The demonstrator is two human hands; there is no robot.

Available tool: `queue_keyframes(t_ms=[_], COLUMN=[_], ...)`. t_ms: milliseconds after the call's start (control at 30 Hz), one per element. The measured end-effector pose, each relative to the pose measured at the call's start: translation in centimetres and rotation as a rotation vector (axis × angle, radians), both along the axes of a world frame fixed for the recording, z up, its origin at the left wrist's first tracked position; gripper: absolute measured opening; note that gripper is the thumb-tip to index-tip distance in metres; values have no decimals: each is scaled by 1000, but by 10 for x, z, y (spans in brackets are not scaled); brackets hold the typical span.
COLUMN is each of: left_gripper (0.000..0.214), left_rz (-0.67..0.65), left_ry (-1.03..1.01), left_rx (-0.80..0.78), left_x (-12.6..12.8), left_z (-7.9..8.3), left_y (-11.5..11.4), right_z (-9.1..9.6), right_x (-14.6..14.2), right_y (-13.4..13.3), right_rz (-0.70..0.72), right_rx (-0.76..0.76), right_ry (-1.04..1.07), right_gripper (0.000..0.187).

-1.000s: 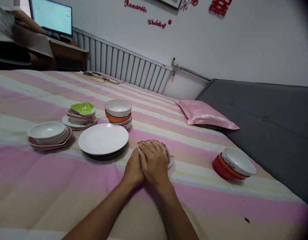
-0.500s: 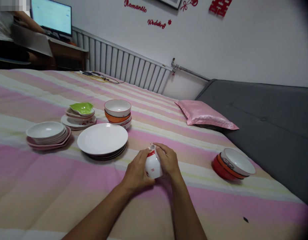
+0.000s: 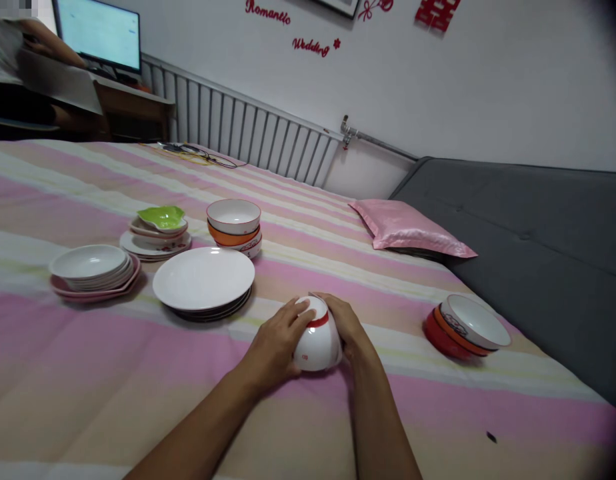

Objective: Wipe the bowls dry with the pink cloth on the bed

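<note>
Both hands are around a small white bowl with a red band near its foot, in the middle of the bed. The bowl is tipped over, its base toward the top. My left hand grips its left side, with fingers over the base. My right hand is closed at its right side, where a paler curved edge shows; I cannot tell whether that is a second dish. A stack of plates with a large white one on top lies to the left of my left hand.
Farther left are white dishes on a pink plate and a green leaf-shaped dish on stacked plates. Stacked bowls stand behind; tilted nested bowls sit right. A pink pillow lies by the grey headboard. A person sits far left.
The bowl has turned in my hands, so its base and red band now show more fully. My left fingers have shifted onto the base, and my right hand lies slightly farther right.
</note>
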State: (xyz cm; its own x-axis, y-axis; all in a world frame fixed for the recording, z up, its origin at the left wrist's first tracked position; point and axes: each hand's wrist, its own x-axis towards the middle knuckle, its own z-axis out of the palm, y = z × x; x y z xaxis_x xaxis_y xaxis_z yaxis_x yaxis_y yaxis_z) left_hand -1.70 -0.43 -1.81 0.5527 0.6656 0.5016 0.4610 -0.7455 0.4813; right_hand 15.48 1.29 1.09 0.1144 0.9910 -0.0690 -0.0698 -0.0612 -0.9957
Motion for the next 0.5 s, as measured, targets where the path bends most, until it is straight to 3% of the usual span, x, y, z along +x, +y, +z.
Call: queue_keyframes(t_ms=[167,400,500], left_gripper=[82,75,68], left_rz=[-25,-43,-65], left_ry=[-22,-32,-56], left_rx=[95,246,264], left_x=[-1,0,1], left_z=[1,3,5], left_y=[0,-1,-1], right_z=[1,3,4], right_x=[-1,4,5], right_y=[-1,-2,-3], right_rz=[-35,-81,-83], right_rx=[13,-174,-174], right_ry=[32,115,141], right_gripper=[32,34,32])
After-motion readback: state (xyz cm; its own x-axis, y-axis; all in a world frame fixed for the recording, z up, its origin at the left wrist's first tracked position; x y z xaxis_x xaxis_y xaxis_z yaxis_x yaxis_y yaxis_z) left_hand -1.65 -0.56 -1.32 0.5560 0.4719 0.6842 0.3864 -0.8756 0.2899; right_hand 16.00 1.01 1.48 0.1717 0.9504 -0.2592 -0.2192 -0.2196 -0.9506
